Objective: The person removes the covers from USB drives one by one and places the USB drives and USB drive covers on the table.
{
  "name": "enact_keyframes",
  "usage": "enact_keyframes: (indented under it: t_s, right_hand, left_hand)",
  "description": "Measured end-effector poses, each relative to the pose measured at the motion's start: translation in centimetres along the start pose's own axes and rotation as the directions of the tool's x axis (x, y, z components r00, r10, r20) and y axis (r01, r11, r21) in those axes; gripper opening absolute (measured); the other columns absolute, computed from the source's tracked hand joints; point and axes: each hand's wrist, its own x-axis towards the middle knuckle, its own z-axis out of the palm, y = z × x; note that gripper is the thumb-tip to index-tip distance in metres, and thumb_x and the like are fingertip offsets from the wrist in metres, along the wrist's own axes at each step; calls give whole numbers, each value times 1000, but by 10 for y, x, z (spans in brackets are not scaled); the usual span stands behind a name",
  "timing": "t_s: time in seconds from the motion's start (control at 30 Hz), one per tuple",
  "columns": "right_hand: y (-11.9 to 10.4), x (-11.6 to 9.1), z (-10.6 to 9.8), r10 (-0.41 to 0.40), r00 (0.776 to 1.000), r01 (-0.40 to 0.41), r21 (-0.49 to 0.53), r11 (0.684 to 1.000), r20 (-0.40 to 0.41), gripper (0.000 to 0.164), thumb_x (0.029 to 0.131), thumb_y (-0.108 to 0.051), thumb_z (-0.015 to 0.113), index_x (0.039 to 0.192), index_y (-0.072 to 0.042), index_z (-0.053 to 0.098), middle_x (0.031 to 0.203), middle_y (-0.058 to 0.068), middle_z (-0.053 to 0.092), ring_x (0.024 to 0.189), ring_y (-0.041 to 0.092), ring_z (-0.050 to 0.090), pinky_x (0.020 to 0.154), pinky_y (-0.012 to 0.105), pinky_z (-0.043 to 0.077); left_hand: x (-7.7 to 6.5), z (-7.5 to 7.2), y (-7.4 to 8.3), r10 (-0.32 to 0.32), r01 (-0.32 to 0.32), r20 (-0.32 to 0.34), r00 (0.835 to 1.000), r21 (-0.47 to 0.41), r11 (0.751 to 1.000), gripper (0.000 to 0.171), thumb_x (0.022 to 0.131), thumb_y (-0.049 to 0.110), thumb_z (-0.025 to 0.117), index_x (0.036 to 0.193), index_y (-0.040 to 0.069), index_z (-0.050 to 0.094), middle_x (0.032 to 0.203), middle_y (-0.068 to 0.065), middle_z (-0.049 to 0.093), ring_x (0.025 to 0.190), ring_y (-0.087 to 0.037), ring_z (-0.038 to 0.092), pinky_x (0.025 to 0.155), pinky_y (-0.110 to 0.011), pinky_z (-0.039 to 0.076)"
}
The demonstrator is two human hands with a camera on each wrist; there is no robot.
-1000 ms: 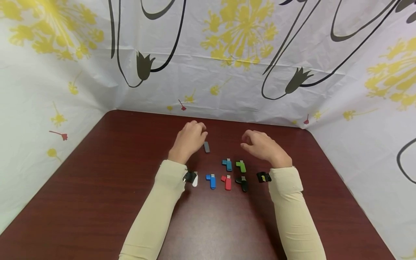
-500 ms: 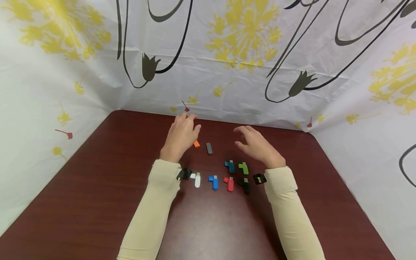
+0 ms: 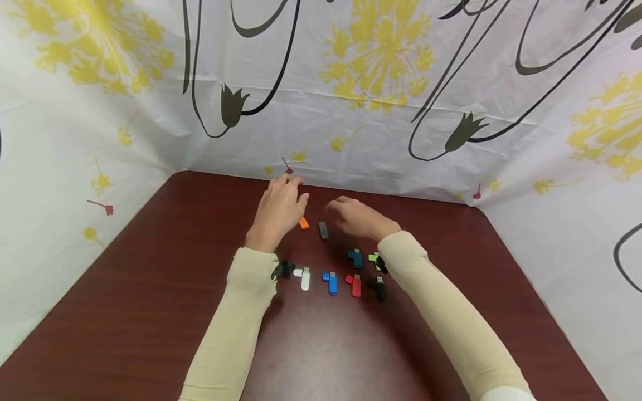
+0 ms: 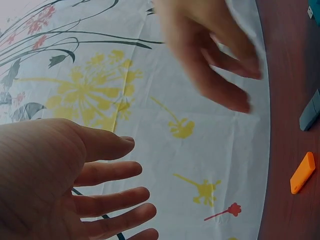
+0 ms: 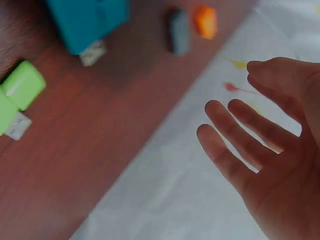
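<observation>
My left hand (image 3: pixel 278 209) hovers over the back of the table, fingers relaxed and holding nothing. Beside its thumb lies an orange USB stick (image 3: pixel 304 223), partly hidden by the hand in the head view. My right hand (image 3: pixel 360 217) is in the air to the right of a grey USB stick (image 3: pixel 323 230), its loosely bent fingers holding nothing. In the right wrist view a teal USB stick (image 5: pixel 90 22) and a green USB stick (image 5: pixel 20 90) show their metal plugs. The left wrist view shows the orange stick (image 4: pixel 302 173) and the grey stick (image 4: pixel 310 111) apart.
A front row holds a white USB stick (image 3: pixel 305 279), a blue one (image 3: pixel 332 284), a red one (image 3: pixel 356 286) and a black one (image 3: pixel 380 289), caps turned aside. The dark red table (image 3: pixel 150 278) ends at a patterned white sheet (image 3: pixel 311 111) behind.
My left hand has moved left and back, bringing the orange stick into view. My right hand has swung left toward the grey stick, its forearm now partly over the green stick.
</observation>
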Motion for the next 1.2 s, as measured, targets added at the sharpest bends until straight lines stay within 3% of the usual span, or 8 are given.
enact_keyframes:
  t_s: [0.2, 0.43, 0.53, 0.77, 0.93, 1.2]
  right_hand:
    - [5, 18, 20, 10, 989, -4, -41, 999, 145, 45, 94, -2, 54, 137, -13, 56, 142, 12, 50, 128, 24, 46, 103, 45, 49]
    - [4, 24, 32, 27, 976, -14, -63, 998, 217, 48, 95, 4, 48, 136, -18, 58, 143, 7, 52, 128, 23, 47, 105, 44, 47]
    - [2, 25, 33, 52, 973, -34, -86, 996, 224, 46, 95, 3, 49, 134, -19, 60, 138, 6, 55, 125, 22, 49, 104, 43, 48]
    - [4, 25, 34, 83, 973, -60, -114, 992, 214, 29, 91, -9, 65, 120, -13, 65, 115, 10, 60, 103, 20, 54, 92, 42, 53]
    - [7, 23, 37, 124, 969, -99, -123, 987, 214, 21, 91, -16, 66, 111, -11, 65, 110, 9, 59, 94, 19, 56, 85, 40, 54]
    - [8, 21, 38, 109, 974, -85, -127, 988, 198, 17, 90, -17, 67, 103, -8, 66, 103, 7, 64, 86, 16, 58, 78, 37, 56]
  left_hand:
    - [0, 0, 0, 8, -8, -9, 1000, 0, 1000, 46, 99, 33, 52, 138, 9, 53, 142, -16, 49, 127, -33, 41, 104, -53, 45]
    - [0, 1, 3, 29, -29, 1, 1000, -2, 1000, 45, 99, 32, 53, 138, 10, 53, 141, -16, 50, 127, -33, 42, 103, -53, 46]
    - [0, 2, 4, 26, -26, 2, 1000, 1, 1000, 44, 99, 32, 52, 138, 11, 53, 140, -15, 50, 126, -33, 42, 102, -53, 46]
    - [0, 3, 4, 19, -20, 12, 1000, 10, 1000, 45, 99, 32, 53, 138, 11, 53, 139, -15, 50, 124, -32, 43, 101, -52, 47]
    - [-1, 4, 4, 20, -21, 14, 1000, 16, 1000, 45, 98, 32, 54, 138, 10, 53, 139, -16, 50, 123, -33, 44, 99, -52, 48]
    - [-2, 5, 5, 17, -17, 21, 1000, 12, 1000, 44, 98, 32, 53, 136, 11, 55, 138, -15, 51, 120, -32, 45, 97, -52, 50]
